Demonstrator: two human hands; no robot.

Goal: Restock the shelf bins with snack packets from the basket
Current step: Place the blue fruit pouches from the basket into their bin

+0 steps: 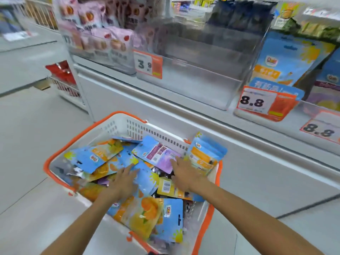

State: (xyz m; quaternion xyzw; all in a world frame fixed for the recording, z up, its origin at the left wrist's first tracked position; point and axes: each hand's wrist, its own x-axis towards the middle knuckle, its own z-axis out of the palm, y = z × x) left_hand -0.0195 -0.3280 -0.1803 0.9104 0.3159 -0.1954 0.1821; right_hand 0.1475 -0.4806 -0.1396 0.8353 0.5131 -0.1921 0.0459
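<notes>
Both hands lay flat on loose packets [147,178] in basket [117,124]; left hand [122,179] and right hand [184,173] had fingers apart, gripping nothing. Risk: slick pile slid, mixed flavours grabbed, wrong bin [202,83] stocked.

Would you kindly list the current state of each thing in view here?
basket: filled with loose snack packets
clear bin: looks empty
left hand: open, fingers resting on a blue packet
right hand: open, fingers touching a purple packet
</notes>
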